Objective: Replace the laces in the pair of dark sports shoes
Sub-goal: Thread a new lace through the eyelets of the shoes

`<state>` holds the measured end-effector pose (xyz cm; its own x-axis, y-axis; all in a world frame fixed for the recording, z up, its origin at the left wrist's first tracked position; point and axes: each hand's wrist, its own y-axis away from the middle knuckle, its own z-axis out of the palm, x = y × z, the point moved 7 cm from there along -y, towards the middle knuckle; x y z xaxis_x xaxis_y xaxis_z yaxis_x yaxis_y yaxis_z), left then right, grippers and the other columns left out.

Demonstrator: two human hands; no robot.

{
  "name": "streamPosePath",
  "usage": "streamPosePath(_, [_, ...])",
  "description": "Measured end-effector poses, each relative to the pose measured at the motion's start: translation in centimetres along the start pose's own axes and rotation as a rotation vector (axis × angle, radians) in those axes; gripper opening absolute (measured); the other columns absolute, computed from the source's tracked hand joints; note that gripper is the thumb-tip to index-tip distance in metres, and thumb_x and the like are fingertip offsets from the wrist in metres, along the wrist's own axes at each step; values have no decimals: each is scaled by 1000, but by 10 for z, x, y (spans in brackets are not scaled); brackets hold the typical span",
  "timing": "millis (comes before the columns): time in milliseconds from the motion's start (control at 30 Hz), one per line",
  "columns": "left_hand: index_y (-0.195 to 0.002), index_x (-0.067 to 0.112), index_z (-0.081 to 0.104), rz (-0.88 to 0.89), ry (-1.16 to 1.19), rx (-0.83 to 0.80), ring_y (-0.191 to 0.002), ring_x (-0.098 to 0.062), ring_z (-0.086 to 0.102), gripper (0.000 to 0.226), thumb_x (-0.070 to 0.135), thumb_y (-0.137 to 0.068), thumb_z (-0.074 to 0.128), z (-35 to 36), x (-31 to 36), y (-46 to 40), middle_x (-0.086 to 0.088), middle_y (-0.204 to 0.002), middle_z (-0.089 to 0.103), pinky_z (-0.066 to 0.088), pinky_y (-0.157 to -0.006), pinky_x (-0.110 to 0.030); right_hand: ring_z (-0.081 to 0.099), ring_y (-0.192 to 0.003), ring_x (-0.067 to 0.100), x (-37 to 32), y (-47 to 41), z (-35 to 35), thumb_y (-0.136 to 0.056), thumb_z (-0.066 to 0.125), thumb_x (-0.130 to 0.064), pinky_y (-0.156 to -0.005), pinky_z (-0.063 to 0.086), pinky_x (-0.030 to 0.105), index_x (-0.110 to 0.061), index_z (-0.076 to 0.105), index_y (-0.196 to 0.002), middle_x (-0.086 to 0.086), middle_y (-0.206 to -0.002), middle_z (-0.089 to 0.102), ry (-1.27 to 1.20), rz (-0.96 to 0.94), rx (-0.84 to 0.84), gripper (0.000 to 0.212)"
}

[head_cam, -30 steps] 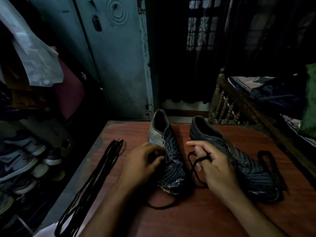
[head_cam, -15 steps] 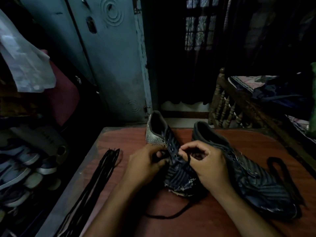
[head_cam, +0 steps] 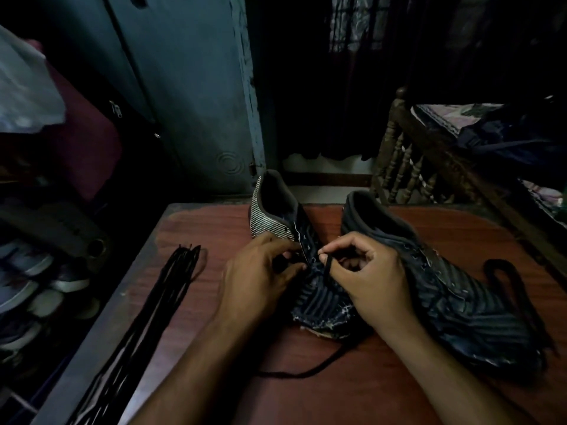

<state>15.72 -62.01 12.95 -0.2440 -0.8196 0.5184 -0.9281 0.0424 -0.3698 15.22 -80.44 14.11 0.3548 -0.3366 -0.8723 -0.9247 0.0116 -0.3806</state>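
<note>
1. Right hand (head_cam: 368, 280) pinching black lace (head_cam: 327, 265), now closer over left shoe (head_cam: 294, 240) eyelets than 1 s ago.
2. Left hand (head_cam: 260, 277) still gripping same shoe on counter (head_cam: 337, 394).
3. Right shoe (head_cam: 454, 289) unmoved, just beside.

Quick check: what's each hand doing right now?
Left hand: fingers curled on the left shoe, at the eyelets.
Right hand: pinching the lace.

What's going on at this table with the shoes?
A person is lacing the left shoe of a dark pair. The right hand pinches a black lace at the eyelets while the left hand grips the shoe's side. The right shoe lies alongside, a loose lace next to it, a bundle of laces farther left.
</note>
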Motion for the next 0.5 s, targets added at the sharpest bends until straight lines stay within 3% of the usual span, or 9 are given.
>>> streamPosePath(100, [-110,40,73,-5,9,-3,-90,-2,59,30,42,-82,81,0,2,1,19,-97,60,53,-72,-34,66,-66,3,4,0,0,-81,80,-5,-59,51,18,-24,76,-78,-14,-74,72,24,39,-6,20])
streamPosePath(267, [-118,44,56,40,47,-1,-93,-5,62,41,44,-81,73,1,7,2,18,-101,63,55,-76,-40,68,-72,2,5,-1,1,-79,82,-9,-69,56,28,-26,77,-76,-15,-79,73,19,62,9,18])
streamPosePath(400, [-120,44,55,38,65,-5,-98,-4,65,46,30,-83,79,2,12,4,21,-107,69,56,-86,-43,67,-62,19,14,1,3,-78,83,-13,-61,54,42,-27,74,-72,-3,-69,72,-24,135,1,18])
streamPosePath(500, [-118,46,57,21,86,-45,-101,-2,68,41,29,-85,75,5,13,4,26,-108,70,54,-94,-53,57,-50,15,18,1,3,-77,82,-11,-51,46,37,-25,71,-69,-1,-61,68,-30,147,-5,20])
